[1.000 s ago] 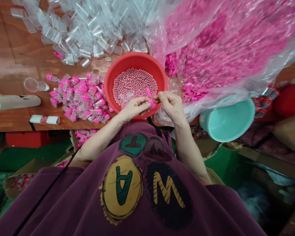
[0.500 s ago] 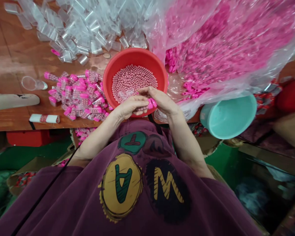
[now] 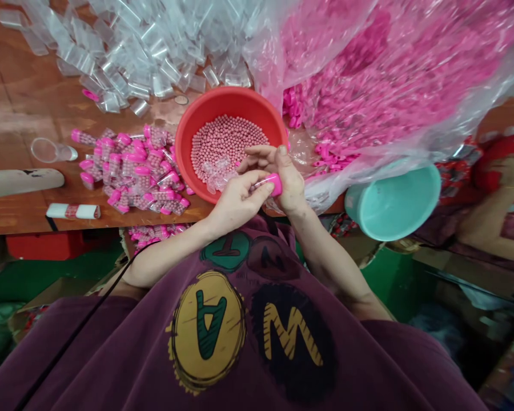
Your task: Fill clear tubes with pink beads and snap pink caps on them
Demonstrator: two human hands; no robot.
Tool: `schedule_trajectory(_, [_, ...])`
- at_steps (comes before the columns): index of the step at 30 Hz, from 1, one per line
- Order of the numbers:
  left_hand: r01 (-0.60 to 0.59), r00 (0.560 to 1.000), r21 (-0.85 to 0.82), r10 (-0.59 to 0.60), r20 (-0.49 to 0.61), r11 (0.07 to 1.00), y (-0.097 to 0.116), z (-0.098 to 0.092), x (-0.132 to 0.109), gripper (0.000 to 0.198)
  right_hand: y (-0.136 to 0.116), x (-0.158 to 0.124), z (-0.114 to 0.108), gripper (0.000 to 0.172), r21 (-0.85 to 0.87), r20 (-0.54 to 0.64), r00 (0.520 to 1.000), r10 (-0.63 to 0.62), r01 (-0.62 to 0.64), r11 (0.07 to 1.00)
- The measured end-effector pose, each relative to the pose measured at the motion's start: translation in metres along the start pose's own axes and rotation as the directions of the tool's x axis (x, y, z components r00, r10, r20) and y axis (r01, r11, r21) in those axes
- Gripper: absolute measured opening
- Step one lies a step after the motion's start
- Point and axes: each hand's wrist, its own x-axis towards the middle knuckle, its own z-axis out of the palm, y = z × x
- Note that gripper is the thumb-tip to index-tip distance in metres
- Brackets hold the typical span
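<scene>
Over a red plastic basin (image 3: 227, 103) my left hand (image 3: 240, 197) grips a small clear plastic tube (image 3: 261, 186). My right hand (image 3: 282, 171) closes around the tube's pink cap (image 3: 274, 185), partly hiding it. Below them, the basin holds many pink beads (image 3: 223, 148) and a clear plastic piece (image 3: 217, 176). Several filled tubes with pink caps (image 3: 137, 171) lie on the wooden table (image 3: 25, 108), left of the basin.
Loose clear tubes (image 3: 141, 48) are heaped behind the basin, and a plastic bag of pink caps (image 3: 389, 74) lies to the right. A teal basin (image 3: 394, 200) sits at the table's right edge. A co-worker's arm (image 3: 492, 222) shows far right.
My hands have moved from a close cupped hold to holding the tube crosswise between them. The view has shifted slightly, and a co-worker's arm now shows at the right.
</scene>
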Motion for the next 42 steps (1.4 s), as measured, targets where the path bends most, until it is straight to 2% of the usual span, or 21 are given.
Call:
schedule_trajectory(2, [0.027, 0.999, -0.046, -0.029, -0.039, 0.999, -0.005, 0.0, 0.002, 0.02, 0.007, 0.005, -0.003, 0.068, -0.052, -0.037, 0.998, 0.043, -0.045, 0.998])
schedule_trajectory(4, [0.113, 0.991, -0.131, -0.122, -0.062, 0.985, -0.016, -0.004, 0.009, 0.02, 0.025, 0.016, -0.006, 0.077, -0.063, -0.113, 0.988, 0.104, -0.112, 0.992])
schedule_trajectory(7, [0.275, 0.957, -0.234, -0.289, -0.027, 0.933, -0.034, -0.011, 0.023, 0.019, 0.061, 0.031, -0.009, 0.087, 0.104, -0.27, 0.956, 0.119, -0.094, 0.99])
schedule_trajectory(9, [0.319, 0.942, -0.242, -0.334, -0.023, 0.916, -0.045, -0.02, 0.028, 0.02, 0.084, 0.034, -0.013, 0.085, 0.172, -0.38, 0.917, 0.12, -0.057, 0.983])
schedule_trajectory(11, [0.251, 0.957, -0.169, -0.271, -0.107, 0.953, -0.054, -0.034, 0.027, 0.022, 0.101, 0.031, -0.024, 0.077, 0.113, -0.447, 0.887, 0.113, -0.069, 0.991])
schedule_trajectory(13, [0.097, 0.96, 0.01, -0.091, -0.264, 0.995, -0.061, -0.061, 0.021, 0.024, 0.113, 0.028, -0.041, 0.068, -0.041, -0.479, 0.876, 0.059, -0.09, 0.995])
schedule_trajectory(15, [-0.029, 0.896, 0.248, 0.135, -0.422, 0.968, -0.066, -0.1, 0.01, 0.029, 0.121, 0.028, -0.059, 0.056, -0.237, -0.489, 0.872, -0.03, -0.1, 0.966])
schedule_trajectory(17, [-0.023, 0.771, 0.457, 0.307, -0.557, 0.889, -0.067, -0.145, -0.003, 0.034, 0.128, 0.033, -0.068, 0.042, -0.471, -0.427, 0.898, -0.107, -0.12, 0.874])
schedule_trajectory(18, [0.019, 0.691, 0.547, 0.385, -0.612, 0.837, -0.066, -0.166, -0.01, 0.035, 0.131, 0.038, -0.068, 0.035, -0.593, -0.364, 0.924, -0.119, -0.131, 0.795])
schedule_trajectory(20, [0.138, 0.557, 0.724, 0.552, -0.621, 0.676, -0.062, -0.195, -0.019, 0.049, 0.137, 0.048, -0.059, 0.03, -0.809, -0.224, 0.972, -0.076, -0.141, 0.571])
schedule_trajectory(21, [0.191, 0.532, 0.786, 0.61, -0.587, 0.589, -0.059, -0.201, -0.021, 0.054, 0.14, 0.054, -0.052, 0.035, -0.883, -0.174, 0.984, -0.027, -0.144, 0.446])
schedule_trajectory(22, [0.219, 0.543, 0.831, 0.643, -0.54, 0.512, -0.058, -0.202, -0.02, 0.053, 0.143, 0.06, -0.044, 0.042, -0.932, -0.149, 0.988, 0.029, -0.15, 0.331])
schedule_trajectory(23, [0.218, 0.589, 0.861, 0.641, -0.492, 0.46, -0.058, -0.197, -0.015, 0.046, 0.144, 0.065, -0.036, 0.047, -0.959, -0.143, 0.986, 0.084, -0.159, 0.234])
schedule_trajectory(24, [0.191, 0.66, 0.881, 0.608, -0.442, 0.433, -0.06, -0.188, -0.007, 0.038, 0.146, 0.069, -0.03, 0.049, -0.972, -0.149, 0.98, 0.131, -0.169, 0.16])
schedule_trajectory(25, [0.147, 0.742, 0.89, 0.547, -0.388, 0.432, -0.063, -0.177, 0.004, 0.03, 0.146, 0.073, -0.025, 0.048, -0.978, -0.159, 0.973, 0.166, -0.178, 0.109])
schedule_trajectory(27, [0.076, 0.89, 0.894, 0.375, -0.261, 0.441, -0.076, -0.15, 0.032, 0.032, 0.146, 0.077, -0.021, 0.046, -0.981, -0.173, 0.963, 0.206, -0.186, 0.048])
schedule_trajectory(29, [0.077, 0.967, 0.926, 0.199, -0.16, 0.37, -0.09, -0.128, 0.063, 0.034, 0.143, 0.076, -0.022, 0.044, -0.984, -0.17, 0.958, 0.233, -0.178, 0.013])
schedule_trajectory(31, [0.123, 0.99, 0.959, 0.032, -0.136, 0.257, -0.1, -0.112, 0.088, 0.037, 0.14, 0.072, -0.024, 0.044, -0.986, -0.163, 0.951, 0.262, -0.166, -0.012])
schedule_trajectory(35, [0.131, 0.979, 0.986, -0.171, -0.113, 0.099, -0.104, -0.095, 0.116, 0.044, 0.138, 0.062, -0.021, 0.045, -0.989, -0.148, 0.938, 0.313, -0.142, -0.041])
schedule_trajectory(38, [0.094, 0.958, 0.995, -0.272, -0.089, 0.008, -0.097, -0.09, 0.124, 0.047, 0.139, 0.06, -0.017, 0.046, -0.99, -0.139, 0.928, 0.345, -0.136, -0.034])
schedule_trajectory(42, [0.087, 0.948, 0.996, -0.306, -0.09, -0.025, -0.085, -0.093, 0.131, 0.047, 0.136, 0.059, -0.015, 0.047, -0.987, -0.147, 0.921, 0.36, -0.158, 0.001])
